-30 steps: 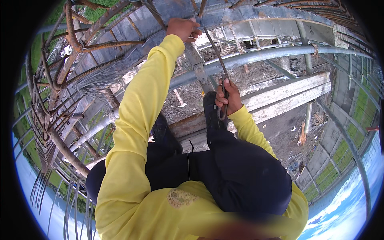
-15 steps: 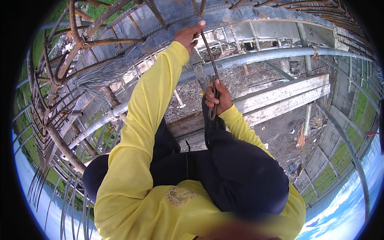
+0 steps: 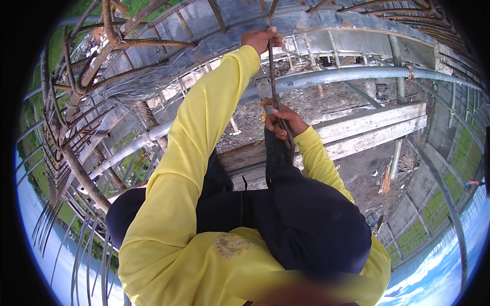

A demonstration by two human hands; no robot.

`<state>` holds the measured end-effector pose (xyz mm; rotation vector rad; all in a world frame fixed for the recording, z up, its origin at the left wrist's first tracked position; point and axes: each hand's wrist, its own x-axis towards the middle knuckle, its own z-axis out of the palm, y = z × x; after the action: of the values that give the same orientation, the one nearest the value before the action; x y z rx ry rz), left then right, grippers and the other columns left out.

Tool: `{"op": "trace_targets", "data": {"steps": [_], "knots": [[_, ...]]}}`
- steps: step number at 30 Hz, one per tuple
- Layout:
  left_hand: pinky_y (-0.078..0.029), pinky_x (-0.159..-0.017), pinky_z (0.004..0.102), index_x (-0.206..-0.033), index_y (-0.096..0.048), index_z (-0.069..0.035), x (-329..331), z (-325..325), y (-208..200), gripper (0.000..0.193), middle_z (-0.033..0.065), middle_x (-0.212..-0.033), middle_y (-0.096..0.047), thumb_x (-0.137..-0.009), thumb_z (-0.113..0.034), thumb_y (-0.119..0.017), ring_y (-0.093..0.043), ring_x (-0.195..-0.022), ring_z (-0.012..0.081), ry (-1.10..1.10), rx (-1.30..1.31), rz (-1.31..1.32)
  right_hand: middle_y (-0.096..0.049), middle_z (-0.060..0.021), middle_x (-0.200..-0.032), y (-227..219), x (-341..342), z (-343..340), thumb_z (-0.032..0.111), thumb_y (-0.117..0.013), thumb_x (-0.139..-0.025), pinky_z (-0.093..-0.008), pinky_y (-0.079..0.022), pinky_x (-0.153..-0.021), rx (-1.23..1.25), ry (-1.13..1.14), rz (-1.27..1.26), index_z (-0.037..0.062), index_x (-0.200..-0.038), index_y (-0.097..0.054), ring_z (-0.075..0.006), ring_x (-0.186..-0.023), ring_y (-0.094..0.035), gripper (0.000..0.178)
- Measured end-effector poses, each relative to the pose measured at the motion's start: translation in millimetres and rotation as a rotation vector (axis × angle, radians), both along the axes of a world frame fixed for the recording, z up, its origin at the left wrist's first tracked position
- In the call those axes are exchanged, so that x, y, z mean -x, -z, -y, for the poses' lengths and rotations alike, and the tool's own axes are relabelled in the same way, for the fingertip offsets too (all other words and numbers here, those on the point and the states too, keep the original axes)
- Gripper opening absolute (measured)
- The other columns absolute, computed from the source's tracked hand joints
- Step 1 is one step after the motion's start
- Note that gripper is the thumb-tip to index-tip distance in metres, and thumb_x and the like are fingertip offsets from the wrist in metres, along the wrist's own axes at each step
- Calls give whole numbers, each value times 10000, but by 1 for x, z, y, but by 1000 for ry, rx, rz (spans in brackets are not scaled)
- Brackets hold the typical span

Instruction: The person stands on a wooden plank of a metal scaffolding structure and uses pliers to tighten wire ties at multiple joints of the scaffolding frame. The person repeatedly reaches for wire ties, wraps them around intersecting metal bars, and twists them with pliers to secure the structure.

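A slim, dark metal tying hook [image 3: 271, 66] points up and away from me, roughly upright in the view. My right hand [image 3: 288, 122] is wrapped around its looped handle at the lower end, beside my boot. At the upper end, my left hand [image 3: 261, 40] has its thumb and fingers closed about the hook's tip. A thin tie wire [image 3: 267, 16] runs upward from there, next to a dark metal beam [image 3: 326, 20]; the fingers partly hide where wire and hook meet. Left of my left arm, a bundle of loose grey tie wires [image 3: 127, 94] hangs over the bars.
Rusty rebar [image 3: 158, 43] stands thick at the left and top. A grey scaffold pipe [image 3: 332, 74] crosses ahead. Below it lie pale planks [image 3: 367, 125] above muddy ground [image 3: 352, 171] far down. More scaffold poles [image 3: 444, 188] rise at the right.
Both hands and the hook sit slightly further right in the view. The right hand has turned the handle, so its loop shows edge-on. Left fingers now reach across the hook's tip.
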<state>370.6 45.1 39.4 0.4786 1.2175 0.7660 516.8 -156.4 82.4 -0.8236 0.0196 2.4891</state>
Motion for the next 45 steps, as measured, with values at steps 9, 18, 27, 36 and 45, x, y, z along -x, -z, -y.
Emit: {"op": "trace_targets", "data": {"steps": [9,18,27,36,45], "knots": [[-631,-706,361,-948,-690,78,-14,1,-4,240,155,-845,-712,-920,-157,-733,-722,-714,256,-98,-31,-129,-702,-207,-804,-16,-15,-12,294,-624,-922,-547,-530,-667,-939,-767,1796,35,-979,-580,-437,-748,-685,268],[-618,-768,351,-967,-676,60,-1,-4,-28,233,156,-852,-706,-960,-172,-652,-715,-722,269,-119,87,61,-439,36,-582,-32,-22,-3,340,-680,-946,-209,-268,-422,-437,160,281,-19,-963,-596,-42,-451,-401,369],[-610,-821,364,-975,-645,5,4,2,0,229,84,-845,-674,-1026,-206,-574,-680,-713,214,-51,61,99,-614,-85,-592,-6,-78,-24,355,-549,-1031,-373,-456,-477,-895,-78,1990,-1,-941,-577,-195,-504,-641,368],[-578,-877,354,-1077,-649,-70,14,5,-13,301,28,-918,-655,-968,-349,-675,-656,-875,157,24,134,104,-464,-6,-582,15,-13,-1,469,-531,-1021,-315,-380,-400,87,72,741,75,-891,-534,-118,-426,-437,415],[-487,-1036,433,-1140,-650,-48,11,0,-9,378,86,-1104,-703,-949,-371,-692,-648,-1106,255,149,134,323,-417,26,-591,-1,9,-4,281,-653,-974,-263,-310,-372,-25,-15,828,96,-965,-507,-83,-409,-374,235]]}}
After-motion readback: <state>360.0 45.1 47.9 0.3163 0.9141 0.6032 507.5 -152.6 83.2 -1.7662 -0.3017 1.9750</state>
